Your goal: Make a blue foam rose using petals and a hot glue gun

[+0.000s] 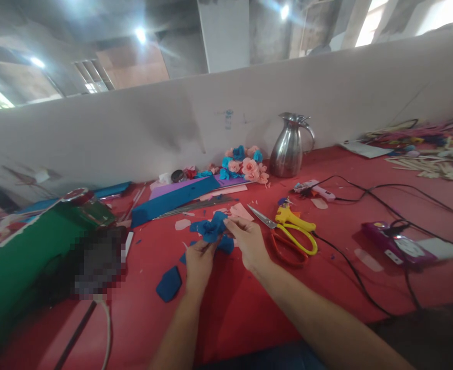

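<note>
A blue paper flower is held up over the red table between my two hands. My left hand is closed below it, pinching its underside. With thumb and forefinger together, my right hand grips a petal at the flower's right edge. Blue paper petals lie on the table to the left, and more blue paper shows partly behind my hands. Scissors with one red and one yellow handle rest right of my right hand, beside a yellow glue gun.
Finished pink and blue paper flowers are piled near the wall, beside a steel jug. Blue paper sheet lies ahead. A purple power strip and black cables cross the right side. A green board stands at left.
</note>
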